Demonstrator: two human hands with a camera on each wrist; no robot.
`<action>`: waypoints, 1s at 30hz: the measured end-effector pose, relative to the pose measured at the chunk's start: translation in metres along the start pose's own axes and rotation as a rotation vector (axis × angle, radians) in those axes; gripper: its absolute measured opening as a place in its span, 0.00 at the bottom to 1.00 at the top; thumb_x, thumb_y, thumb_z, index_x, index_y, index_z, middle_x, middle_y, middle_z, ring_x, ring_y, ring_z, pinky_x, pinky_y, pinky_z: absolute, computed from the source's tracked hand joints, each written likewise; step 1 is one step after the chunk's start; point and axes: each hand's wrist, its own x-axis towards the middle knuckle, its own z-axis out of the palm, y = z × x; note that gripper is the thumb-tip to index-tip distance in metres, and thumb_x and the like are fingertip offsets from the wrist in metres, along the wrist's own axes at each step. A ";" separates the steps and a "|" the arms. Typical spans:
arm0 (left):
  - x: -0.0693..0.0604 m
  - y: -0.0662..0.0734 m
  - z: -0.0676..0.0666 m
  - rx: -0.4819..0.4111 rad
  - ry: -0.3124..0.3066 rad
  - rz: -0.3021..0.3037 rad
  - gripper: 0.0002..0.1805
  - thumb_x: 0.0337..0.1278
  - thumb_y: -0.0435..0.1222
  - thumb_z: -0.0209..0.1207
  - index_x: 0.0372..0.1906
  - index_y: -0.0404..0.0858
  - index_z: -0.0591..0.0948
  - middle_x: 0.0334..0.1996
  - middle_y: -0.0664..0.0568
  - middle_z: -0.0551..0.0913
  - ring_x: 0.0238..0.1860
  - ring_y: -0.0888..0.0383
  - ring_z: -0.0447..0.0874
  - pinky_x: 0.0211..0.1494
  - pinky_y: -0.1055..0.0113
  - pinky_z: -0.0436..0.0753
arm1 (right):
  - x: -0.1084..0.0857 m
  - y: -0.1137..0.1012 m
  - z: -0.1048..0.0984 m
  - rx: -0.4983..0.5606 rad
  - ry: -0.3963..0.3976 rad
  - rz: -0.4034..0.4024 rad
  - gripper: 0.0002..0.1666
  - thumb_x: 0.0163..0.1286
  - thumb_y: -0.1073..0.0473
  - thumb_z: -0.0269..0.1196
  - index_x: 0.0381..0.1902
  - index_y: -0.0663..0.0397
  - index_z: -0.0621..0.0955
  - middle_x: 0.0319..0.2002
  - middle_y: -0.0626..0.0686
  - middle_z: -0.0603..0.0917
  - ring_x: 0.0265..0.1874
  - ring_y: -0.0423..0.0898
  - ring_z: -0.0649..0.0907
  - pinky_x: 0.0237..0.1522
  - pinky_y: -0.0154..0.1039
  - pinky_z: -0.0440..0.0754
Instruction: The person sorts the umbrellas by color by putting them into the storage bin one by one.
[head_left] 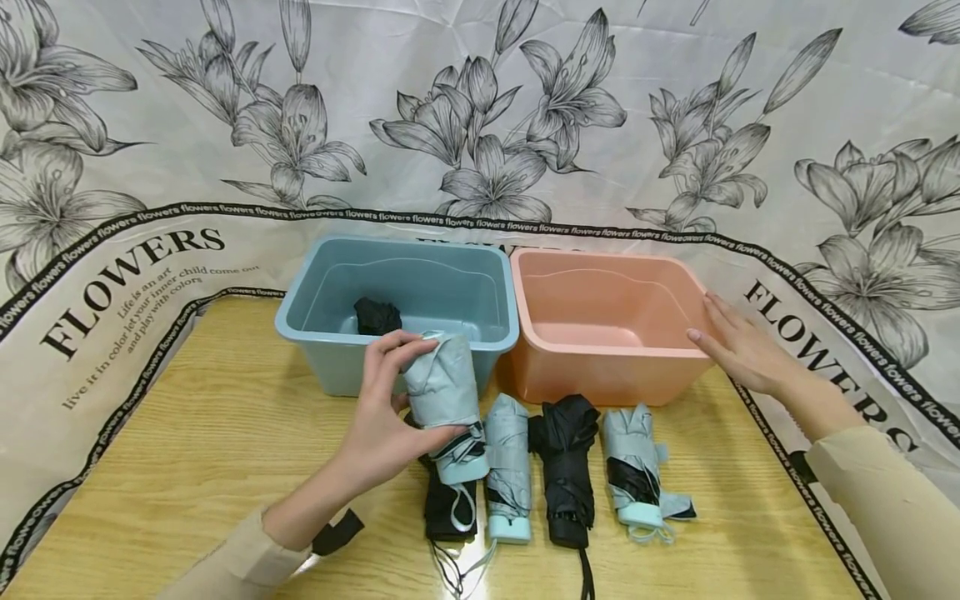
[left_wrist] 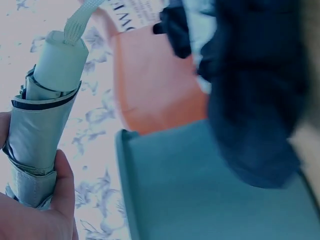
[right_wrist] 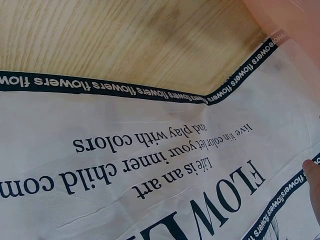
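My left hand grips a folded pale-blue umbrella, thumb on one side and fingers on the other, in front of the blue bin. In the left wrist view, that umbrella shows its pale handle end and wrist strap. On the table stretches a row of folded umbrellas: a black one partly hidden behind the held one, a pale-blue one, a black one and another pale-blue one. My right hand rests at the right rim of the pink bin, fingers extended.
Inside the blue bin lies a black bundled item. Both bins stand side by side at the back of the wooden table, against a flower-printed cloth. A small black strip lies by the left forearm.
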 end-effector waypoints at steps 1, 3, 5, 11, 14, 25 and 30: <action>0.006 0.002 0.004 -0.002 0.001 0.018 0.53 0.33 0.22 0.82 0.72 0.43 0.71 0.70 0.44 0.58 0.63 0.49 0.68 0.44 0.58 0.90 | 0.000 0.000 0.000 0.001 0.000 0.000 0.46 0.85 0.43 0.42 0.82 0.70 0.42 0.82 0.69 0.38 0.76 0.78 0.50 0.72 0.78 0.41; 0.019 0.004 0.011 0.004 0.008 0.054 0.52 0.34 0.23 0.83 0.72 0.42 0.71 0.70 0.44 0.57 0.64 0.49 0.68 0.44 0.57 0.90 | -0.001 0.001 0.000 0.001 0.000 0.001 0.46 0.85 0.43 0.42 0.82 0.70 0.42 0.82 0.69 0.38 0.76 0.78 0.50 0.71 0.78 0.42; 0.032 0.006 0.018 0.013 0.015 0.089 0.52 0.35 0.24 0.83 0.72 0.42 0.71 0.71 0.43 0.57 0.65 0.49 0.68 0.44 0.56 0.90 | -0.001 0.001 -0.001 0.001 0.003 0.000 0.46 0.85 0.43 0.42 0.82 0.70 0.42 0.82 0.69 0.39 0.76 0.79 0.50 0.71 0.78 0.42; 0.073 0.009 0.038 0.028 0.036 0.168 0.51 0.39 0.28 0.83 0.72 0.40 0.70 0.71 0.41 0.56 0.65 0.47 0.67 0.41 0.55 0.89 | -0.002 0.001 -0.001 0.008 -0.002 0.012 0.46 0.85 0.42 0.42 0.82 0.69 0.41 0.82 0.68 0.38 0.75 0.80 0.50 0.72 0.78 0.39; 0.094 0.010 0.048 0.009 0.039 0.184 0.50 0.41 0.28 0.82 0.72 0.38 0.69 0.71 0.40 0.55 0.65 0.46 0.67 0.45 0.54 0.89 | -0.002 0.001 -0.001 0.014 -0.012 0.022 0.47 0.85 0.41 0.42 0.82 0.68 0.41 0.83 0.67 0.37 0.76 0.79 0.50 0.72 0.78 0.41; 0.173 0.032 0.080 0.053 -0.023 0.080 0.48 0.40 0.32 0.83 0.71 0.41 0.72 0.68 0.44 0.57 0.68 0.55 0.62 0.65 0.67 0.73 | 0.000 0.003 0.000 0.019 -0.025 0.034 0.47 0.85 0.40 0.41 0.83 0.65 0.39 0.83 0.66 0.36 0.77 0.78 0.48 0.72 0.78 0.44; 0.204 0.038 0.096 0.087 -0.086 -0.051 0.49 0.41 0.33 0.82 0.72 0.46 0.72 0.67 0.47 0.57 0.63 0.54 0.68 0.59 0.69 0.77 | 0.000 0.002 -0.001 0.014 -0.027 0.038 0.47 0.85 0.40 0.42 0.83 0.65 0.40 0.83 0.66 0.37 0.77 0.78 0.48 0.73 0.77 0.42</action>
